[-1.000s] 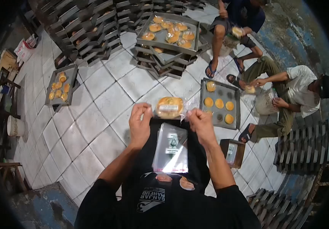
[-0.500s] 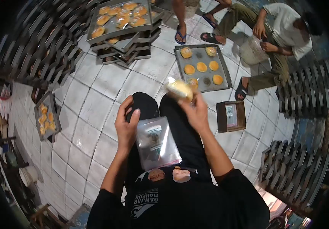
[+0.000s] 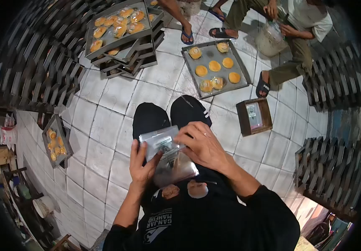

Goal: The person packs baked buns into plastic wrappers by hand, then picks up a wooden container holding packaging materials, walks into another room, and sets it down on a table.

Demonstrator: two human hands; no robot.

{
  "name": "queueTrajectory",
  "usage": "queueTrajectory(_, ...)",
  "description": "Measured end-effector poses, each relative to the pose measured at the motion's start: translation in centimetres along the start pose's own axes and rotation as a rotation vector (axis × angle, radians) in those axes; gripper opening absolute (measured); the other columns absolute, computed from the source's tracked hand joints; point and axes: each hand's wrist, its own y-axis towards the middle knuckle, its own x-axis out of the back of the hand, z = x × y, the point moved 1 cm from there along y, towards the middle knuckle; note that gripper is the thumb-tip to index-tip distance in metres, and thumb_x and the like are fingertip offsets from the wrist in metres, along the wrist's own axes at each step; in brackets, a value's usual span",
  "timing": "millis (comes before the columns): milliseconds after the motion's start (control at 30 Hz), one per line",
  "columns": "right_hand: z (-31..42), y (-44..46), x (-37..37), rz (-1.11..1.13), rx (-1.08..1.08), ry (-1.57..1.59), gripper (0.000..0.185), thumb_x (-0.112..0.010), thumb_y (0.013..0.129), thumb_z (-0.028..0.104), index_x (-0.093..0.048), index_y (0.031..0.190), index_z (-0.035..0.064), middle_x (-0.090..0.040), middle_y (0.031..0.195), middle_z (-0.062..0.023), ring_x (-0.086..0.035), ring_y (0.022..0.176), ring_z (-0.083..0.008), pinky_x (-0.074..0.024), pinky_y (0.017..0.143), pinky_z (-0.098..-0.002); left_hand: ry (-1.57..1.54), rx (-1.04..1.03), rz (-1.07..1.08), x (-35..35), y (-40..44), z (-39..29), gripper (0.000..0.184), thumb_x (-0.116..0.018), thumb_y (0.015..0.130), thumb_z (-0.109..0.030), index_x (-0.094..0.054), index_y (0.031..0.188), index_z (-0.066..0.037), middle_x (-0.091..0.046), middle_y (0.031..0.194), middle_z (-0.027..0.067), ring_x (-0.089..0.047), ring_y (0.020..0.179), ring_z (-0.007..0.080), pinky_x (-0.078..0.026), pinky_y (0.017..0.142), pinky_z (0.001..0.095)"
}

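Note:
A stack of clear printed plastic bags (image 3: 168, 161) lies on my lap. My left hand (image 3: 142, 162) rests at the stack's left edge, thumb and fingers spread over it. At the stack's upper right is my right hand (image 3: 200, 144), its fingers bent together at the bags' edge; whether a bag is pinched there is hidden. Beyond my knees a metal tray (image 3: 209, 93) holds several round buns, some in clear wrapping, such as the wrapped bun (image 3: 217, 83) beside another near its front edge.
Stacked trays (image 3: 147, 35) with wrapped buns stand at the upper left. A small tray (image 3: 65, 152) lies left. A wooden box (image 3: 266, 113) holding bags stands right. A person (image 3: 300, 33) sits at the upper right by a bucket (image 3: 269, 42); another person's leg shows.
The wrapped bun has left my right hand, and one more wrapped bun lies in the metal tray. My right hand came back to the bags; my left hand moved onto them. The view shifted.

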Motion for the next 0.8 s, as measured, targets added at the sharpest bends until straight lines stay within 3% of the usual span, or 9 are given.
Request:
queueTrajectory(100, -0.8, 0.3, 1.7, 0.142, 0.058, 0.173, 0.040, -0.075, 0.078, 0.009, -0.059, 0.115, 0.0022, -0.061, 0.102, -0.0127, -0.060, 0.100, -0.0328, -0.0487, 0.091, -0.0389, -0.734, 0.644, 0.056, 1.6, 4.3, -5.0, 0.023, -0.073, 0.083, -0.003, -0.072, 0.107, -0.002, -0.067, 0.120, 0.0136, -0.060, 0.116, 0.0268, -0.053, 0.091, 0.0378)
queueTrajectory(167, -4.2, 1.6, 3.5, 0.213, 0.034, 0.476, 0.032, -0.074, 0.080, 0.009, -0.061, 0.109, 0.0014, -0.062, 0.097, -0.0108, -0.063, 0.088, -0.0304, -0.0519, 0.086, -0.0373, -0.635, 0.646, 0.705, 3.2, 3.2, -1.0, 0.019, -0.070, 0.088, -0.005, -0.071, 0.106, 0.000, -0.073, 0.101, 0.0107, -0.068, 0.098, 0.0199, -0.055, 0.083, 0.0356)
queueTrajectory(200, -8.5, 1.4, 3.4, 0.176, -0.268, 0.923, 0.022, -0.071, 0.083, 0.009, -0.063, 0.102, 0.0016, -0.064, 0.091, -0.0087, -0.065, 0.086, -0.0244, -0.0528, 0.079, -0.0339, -0.597, 0.602, 0.609, 3.1, 4.1, -1.2, 0.012, -0.065, 0.094, -0.008, -0.068, 0.096, 0.003, -0.070, 0.078, 0.0098, -0.069, 0.074, 0.0178, -0.056, 0.071, 0.0325)
queueTrajectory(233, -14.3, 0.5, 2.1, 0.119, -0.582, 1.355, 0.012, -0.069, 0.086, 0.009, -0.065, 0.095, 0.0018, -0.066, 0.085, -0.0065, -0.066, 0.084, -0.0184, -0.0537, 0.072, -0.0304, -0.779, 0.685, 0.468, 3.0, 5.0, -0.7, 0.013, -0.063, 0.096, -0.009, -0.066, 0.093, 0.004, -0.070, 0.078, 0.0106, -0.069, 0.074, 0.0179, -0.055, 0.070, 0.0317)
queueTrajectory(300, -27.6, -2.3, -3.9, -0.260, -0.996, 1.089, 0.011, -0.067, 0.087, 0.011, -0.068, 0.094, 0.0021, -0.068, 0.090, -0.0047, -0.067, 0.079, -0.0207, -0.0570, 0.072, -0.0375, -1.122, 0.845, 0.135, 2.7, 6.9, 0.6, 0.019, -0.060, 0.099, -0.012, -0.062, 0.089, 0.004, -0.069, 0.077, 0.0123, -0.068, 0.074, 0.0182, -0.055, 0.068, 0.0301)
queueTrajectory(433, -39.1, -4.2, -7.8, 0.681, -1.044, 0.211, 0.030, -0.069, 0.090, 0.037, -0.073, 0.095, 0.0072, -0.068, 0.074, -0.0025, -0.064, 0.063, -0.0130, -0.0508, 0.058, -0.0277, -0.975, 0.888, -0.256, -0.8, 12.1, 3.2, 0.034, -0.054, 0.102, -0.032, -0.057, 0.100, 0.003, -0.068, 0.081, 0.0165, -0.068, 0.068, 0.0220, -0.055, 0.066, 0.0317)
queueTrajectory(533, -46.4, 0.2, -10.0, 0.355, -0.983, 0.658, 0.036, -0.057, 0.099, 0.031, -0.065, 0.073, 0.0072, -0.061, 0.064, -0.0007, -0.054, 0.056, -0.0079, -0.0423, 0.054, -0.0239, -0.883, 1.025, -0.220, -3.4, 11.9, 4.5, 0.034, -0.054, 0.102, -0.035, -0.053, 0.100, -0.001, -0.067, 0.080, 0.0152, -0.065, 0.065, 0.0207, -0.055, 0.060, 0.0323)
queueTrajectory(667, -55.2, 7.3, -13.2, -0.107, -0.994, 0.890, 0.027, -0.057, 0.099, 0.031, -0.064, 0.088, 0.0077, -0.066, 0.079, -0.0017, -0.061, 0.069, -0.0104, -0.0491, 0.063, -0.0257, -0.720, 1.032, -0.336, -4.6, 12.3, 4.2, 0.027, -0.051, 0.103, -0.031, -0.050, 0.107, -0.005, -0.062, 0.077, 0.0103, -0.059, 0.056, 0.0173, -0.049, 0.048, 0.0293)
queueTrajectory(800, -64.9, 10.4, -16.4, -0.288, -1.011, -0.012, 0.049, -0.059, 0.095, 0.039, -0.065, 0.115, -0.0050, -0.070, 0.104, -0.0184, -0.067, 0.093, -0.0279, -0.0512, 0.082, -0.0372, -0.590, 0.898, -0.286, -3.0, 9.3, 5.7, 0.038, -0.053, 0.101, -0.029, -0.044, 0.127, -0.003, -0.060, 0.087, 0.0140, -0.057, 0.052, 0.0190, -0.049, 0.043, 0.0311)
